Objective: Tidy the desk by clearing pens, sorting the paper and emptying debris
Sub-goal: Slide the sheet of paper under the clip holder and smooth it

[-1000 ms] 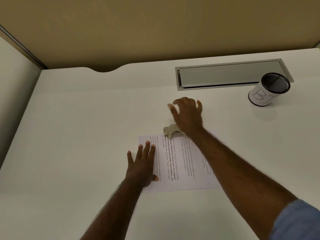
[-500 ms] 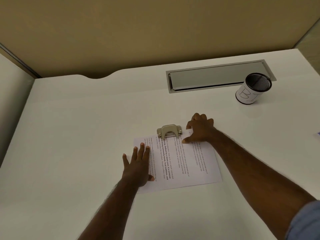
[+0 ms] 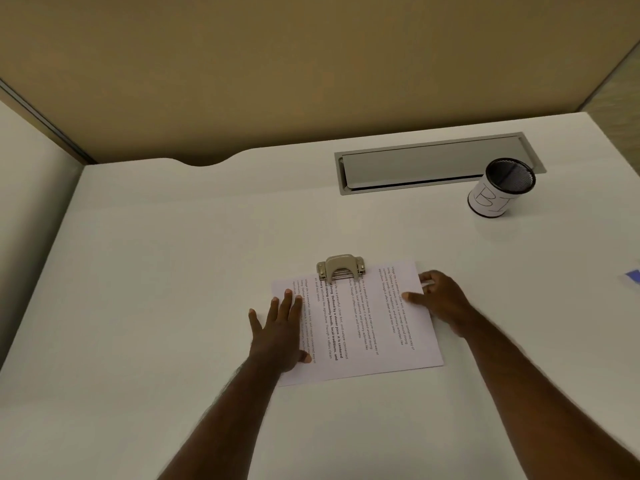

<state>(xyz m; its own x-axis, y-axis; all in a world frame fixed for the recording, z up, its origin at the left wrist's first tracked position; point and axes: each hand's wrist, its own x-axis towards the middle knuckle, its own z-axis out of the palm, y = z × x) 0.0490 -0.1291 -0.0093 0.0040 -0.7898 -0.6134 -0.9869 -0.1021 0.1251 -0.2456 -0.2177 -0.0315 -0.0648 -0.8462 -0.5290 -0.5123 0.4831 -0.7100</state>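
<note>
A stack of printed paper sheets (image 3: 374,327) lies on the white desk (image 3: 173,271), held at its far edge by a metal clip (image 3: 341,269). My left hand (image 3: 282,330) lies flat, fingers spread, on the sheets' left part. At the right edge my right hand (image 3: 440,297) rests with its thumb on top of the paper and its fingers curled at the edge. A black mesh cup (image 3: 500,188) wrapped in a white label with handwritten letters stands at the back right; I see nothing inside it.
A grey metal cable hatch (image 3: 433,164) is set into the desk at the back, just left of the cup. A tan partition (image 3: 311,74) walls off the far side. Something blue (image 3: 632,280) shows at the right border.
My right hand came back from beyond the clip, passed the sheets' top right corner and now sits lower on the right edge. The left hand stayed flat on the paper.
</note>
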